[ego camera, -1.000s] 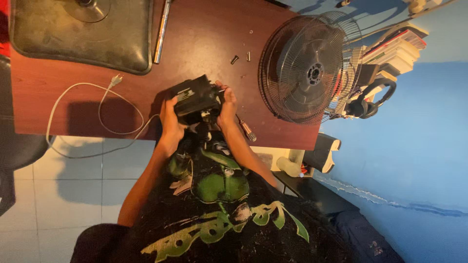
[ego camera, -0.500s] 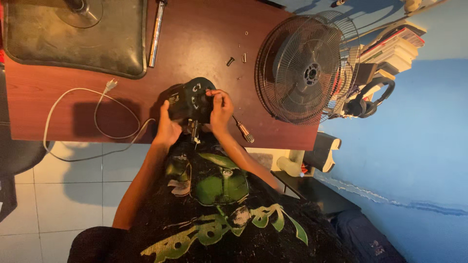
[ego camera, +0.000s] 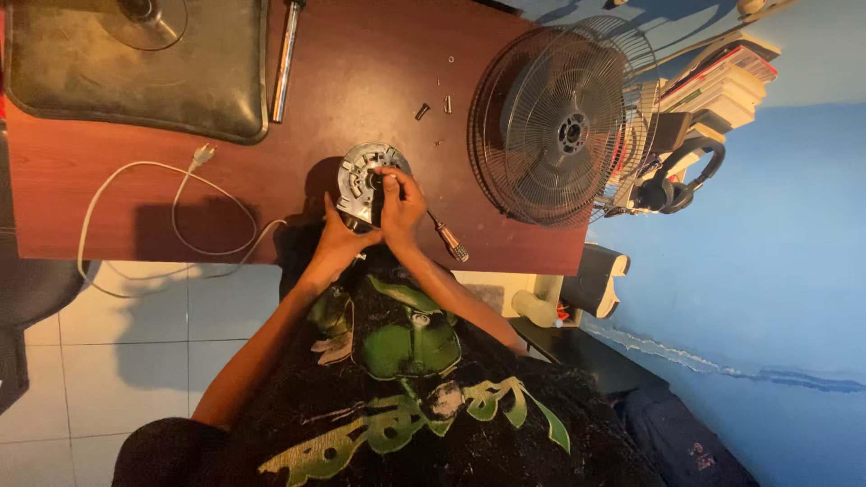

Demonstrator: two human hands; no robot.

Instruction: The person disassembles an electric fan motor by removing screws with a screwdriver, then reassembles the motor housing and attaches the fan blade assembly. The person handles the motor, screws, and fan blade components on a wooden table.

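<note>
Head view, looking down past the person's dark shirt with a green print to a reddish-brown table (ego camera: 108, 203). Both hands meet at the near edge of the table on a fan motor (ego camera: 365, 179), a round silvery metal housing with its face turned up toward the camera. The left hand (ego camera: 341, 239) cups the motor from below and is closed on its lower rim. The right hand (ego camera: 402, 200) lies over the motor's right side, its fingers pinched together at the centre hub (what they pinch is too small to tell). A screwdriver (ego camera: 447, 238) lies on the table just beside the right wrist. Small screws (ego camera: 422, 111) lie farther up the table, apart from the motor. A wire fan guard (ego camera: 561, 126) rests at the table's right end. A white power cord (ego camera: 171, 216) loops across the left part. A dark fan base (ego camera: 135, 68) sits at the top left, with a metal pole (ego camera: 286, 59) beside it.
</note>
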